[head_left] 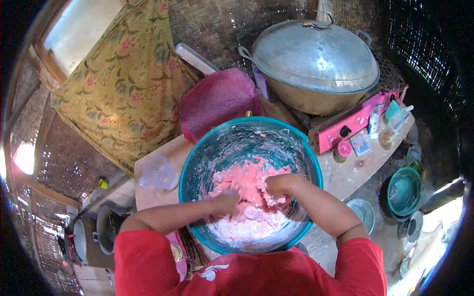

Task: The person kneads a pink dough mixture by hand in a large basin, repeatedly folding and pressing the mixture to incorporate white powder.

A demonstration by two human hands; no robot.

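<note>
A large teal basin [316, 167] stands in front of me, its inner wall smeared with white and pink. In it lies crumbly pink dough [247, 177], with loose whitish-pink flour [247, 229] on the near side. My left hand [225, 202] is at the dough's left side, smeared by motion, so its fingers cannot be made out. At the right, my right hand [279, 185] is closed on a clump of the dough, fingers curled down and partly covered by it.
A big lidded metal pot [316, 59] rests on a pink gas stove [345, 126] at the back right. A pink woven cloth or mat [217, 101] lies behind the basin. Left of it is a clear plastic bag [157, 172]. Small jars and packets sit right; another green basin [405, 192] stands lower.
</note>
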